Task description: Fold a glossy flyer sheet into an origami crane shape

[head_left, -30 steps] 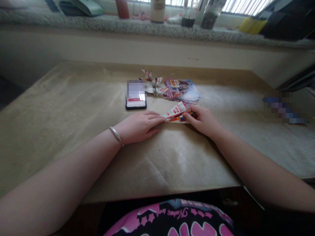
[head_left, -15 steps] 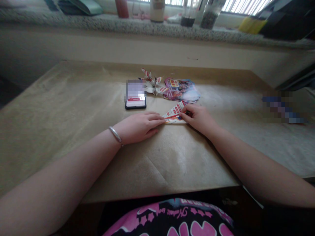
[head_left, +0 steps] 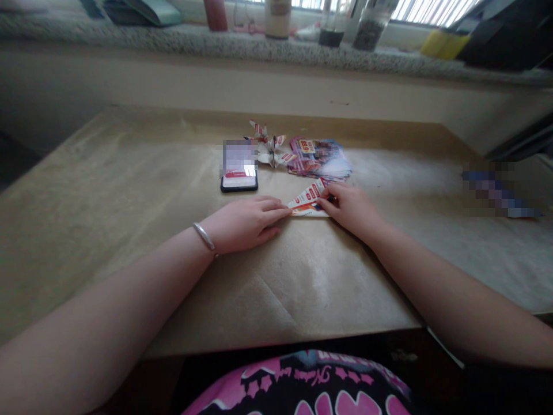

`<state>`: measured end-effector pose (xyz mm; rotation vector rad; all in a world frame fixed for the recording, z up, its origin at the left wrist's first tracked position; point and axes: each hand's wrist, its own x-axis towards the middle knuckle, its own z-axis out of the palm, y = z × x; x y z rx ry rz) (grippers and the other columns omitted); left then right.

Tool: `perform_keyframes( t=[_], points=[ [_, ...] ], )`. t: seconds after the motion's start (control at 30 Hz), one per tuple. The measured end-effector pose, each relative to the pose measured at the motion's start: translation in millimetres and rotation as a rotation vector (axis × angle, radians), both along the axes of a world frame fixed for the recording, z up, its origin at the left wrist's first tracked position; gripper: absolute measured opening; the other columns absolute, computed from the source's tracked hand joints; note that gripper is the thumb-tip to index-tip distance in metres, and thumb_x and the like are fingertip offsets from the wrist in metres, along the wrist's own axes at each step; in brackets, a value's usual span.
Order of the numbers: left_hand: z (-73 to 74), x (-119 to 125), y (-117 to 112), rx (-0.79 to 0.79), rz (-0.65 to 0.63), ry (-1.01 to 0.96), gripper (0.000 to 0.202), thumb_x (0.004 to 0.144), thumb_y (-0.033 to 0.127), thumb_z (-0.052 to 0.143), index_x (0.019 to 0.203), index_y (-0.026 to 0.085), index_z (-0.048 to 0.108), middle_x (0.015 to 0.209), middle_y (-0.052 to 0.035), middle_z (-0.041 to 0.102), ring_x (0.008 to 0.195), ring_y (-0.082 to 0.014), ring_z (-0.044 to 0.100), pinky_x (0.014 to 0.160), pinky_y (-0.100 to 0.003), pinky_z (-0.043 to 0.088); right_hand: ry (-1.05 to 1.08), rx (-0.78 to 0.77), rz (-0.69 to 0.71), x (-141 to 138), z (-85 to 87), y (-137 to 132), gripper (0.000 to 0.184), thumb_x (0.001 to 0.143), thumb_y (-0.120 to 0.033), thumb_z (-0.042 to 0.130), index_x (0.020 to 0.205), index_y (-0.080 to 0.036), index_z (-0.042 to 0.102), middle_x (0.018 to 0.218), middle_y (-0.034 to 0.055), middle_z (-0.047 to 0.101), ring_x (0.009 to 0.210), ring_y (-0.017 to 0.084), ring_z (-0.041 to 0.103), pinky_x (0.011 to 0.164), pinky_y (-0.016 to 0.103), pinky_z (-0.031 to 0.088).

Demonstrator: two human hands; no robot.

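A small folded piece of printed paper (head_left: 307, 202), red, white and orange, lies on the brown paper-covered table (head_left: 129, 190) between my hands. My left hand (head_left: 244, 222) lies flat, fingers stretched out, with the fingertips pressing the paper's left corner. A silver bracelet sits on that wrist. My right hand (head_left: 352, 208) has its fingers curled and pinches the paper's right part, pressing a fold down.
A phone (head_left: 239, 167) lies just behind my left hand. Beside it are folded paper cranes (head_left: 270, 147) and a stack of printed sheets (head_left: 319, 158). Jars and bottles (head_left: 276, 17) stand on the stone ledge at the back. A blurred object (head_left: 496, 190) lies far right.
My right hand has slid a little to the left along the paper, covering more of it. The left hand has stayed in place.
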<state>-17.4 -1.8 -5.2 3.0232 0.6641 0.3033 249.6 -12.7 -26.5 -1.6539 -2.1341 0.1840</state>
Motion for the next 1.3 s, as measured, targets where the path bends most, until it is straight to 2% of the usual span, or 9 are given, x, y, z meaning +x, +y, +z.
perform_keyframes(
  t=[0.1, 0.2, 0.33, 0.4, 0.47, 0.63, 0.8, 1.1, 1.3],
  points=[
    [1.7, -0.6, -0.3, -0.005, -0.013, -0.015, 0.041, 0.094, 0.026, 0.052, 0.132, 0.014, 0.057, 0.129, -0.0143, 0.062, 0.117, -0.0234, 0.060, 0.100, -0.036, 0.052, -0.032, 0.031, 0.025, 2.8, -1.2, -0.2, 0.015, 0.087, -0.031, 0.056, 0.084, -0.020, 0.064, 0.090, 0.0065, 0.067, 0.076, 0.019, 0.057, 0.067, 0.030, 0.040],
    [2.1, -0.6, -0.3, 0.005, -0.034, -0.023, 0.041, 0.093, 0.023, 0.052, 0.133, 0.016, 0.057, 0.129, -0.0134, 0.062, 0.116, -0.0232, 0.060, 0.099, -0.037, 0.052, -0.154, 0.137, 0.072, 2.8, 3.8, -3.4, 0.018, 0.090, -0.030, 0.053, 0.090, -0.018, 0.066, 0.096, 0.0086, 0.067, 0.082, 0.020, 0.058, 0.069, 0.031, 0.041],
    [0.7, -0.7, 0.4, 0.033, -0.049, -0.024, 0.040, 0.093, 0.022, 0.051, 0.133, 0.015, 0.057, 0.128, -0.0134, 0.062, 0.115, -0.0239, 0.060, 0.098, -0.038, 0.053, -0.408, 0.301, 0.217, -7.0, 17.4, -11.1, 0.030, 0.097, -0.033, 0.042, 0.095, -0.020, 0.068, 0.101, 0.0092, 0.069, 0.096, 0.025, 0.055, 0.089, 0.040, 0.037],
    [-0.6, -0.8, 0.8, 0.035, -0.051, -0.041, 0.040, 0.094, 0.020, 0.049, 0.132, 0.015, 0.058, 0.128, -0.0126, 0.063, 0.115, -0.0237, 0.060, 0.098, -0.038, 0.053, -0.478, 0.323, 0.299, -15.8, 23.3, -14.2, 0.032, 0.098, -0.033, 0.040, 0.097, -0.020, 0.069, 0.101, 0.0087, 0.070, 0.101, 0.026, 0.053, 0.099, 0.042, 0.032],
    [-1.8, -0.9, 1.1, 0.037, -0.049, -0.053, 0.039, 0.094, 0.019, 0.047, 0.132, 0.016, 0.058, 0.127, -0.0115, 0.063, 0.116, -0.0227, 0.060, 0.099, -0.037, 0.053, -0.499, 0.302, 0.296, -25.5, 27.0, -15.2, 0.035, 0.099, -0.034, 0.038, 0.094, -0.019, 0.069, 0.096, 0.0088, 0.070, 0.100, 0.026, 0.053, 0.103, 0.042, 0.028],
    [-2.6, -1.2, 1.5, 0.060, -0.057, -0.040, 0.038, 0.093, 0.020, 0.050, 0.130, 0.016, 0.059, 0.125, -0.0115, 0.064, 0.116, -0.0226, 0.060, 0.100, -0.036, 0.052, -0.405, 0.117, 0.212, -41.8, 26.1, -6.8, 0.028, 0.093, -0.039, 0.050, 0.090, -0.018, 0.067, 0.093, 0.0095, 0.068, 0.093, 0.026, 0.055, 0.084, 0.038, 0.037],
    [-1.6, -1.3, 1.6, 0.064, -0.048, -0.039, 0.038, 0.092, 0.019, 0.052, 0.128, 0.015, 0.060, 0.124, -0.0131, 0.064, 0.113, -0.0226, 0.061, 0.097, -0.035, 0.053, -0.263, 0.006, 0.225, -39.5, 19.2, 4.1, 0.020, 0.091, -0.033, 0.053, 0.085, -0.017, 0.064, 0.091, 0.0091, 0.066, 0.088, 0.023, 0.057, 0.079, 0.034, 0.038],
    [1.5, -0.9, 1.1, -0.006, -0.003, -0.022, 0.035, 0.096, 0.021, 0.044, 0.127, 0.018, 0.062, 0.116, -0.0104, 0.066, 0.105, -0.0193, 0.064, 0.092, -0.032, 0.053, -0.204, -0.039, 0.215, -35.6, 13.0, 9.1, 0.019, 0.091, -0.033, 0.057, 0.083, -0.017, 0.065, 0.089, 0.0089, 0.068, 0.085, 0.023, 0.058, 0.078, 0.033, 0.037],
    [1.5, -1.0, 3.4, 0.045, -0.042, -0.017, 0.036, 0.098, 0.021, 0.042, 0.126, 0.018, 0.063, 0.110, -0.0102, 0.068, 0.100, -0.0195, 0.064, 0.087, -0.033, 0.055, -0.190, -0.035, 0.216, -35.6, 12.1, 9.7, 0.017, 0.090, -0.030, 0.057, 0.082, -0.017, 0.065, 0.087, 0.0087, 0.068, 0.083, 0.022, 0.057, 0.076, 0.032, 0.038]
  ],
)
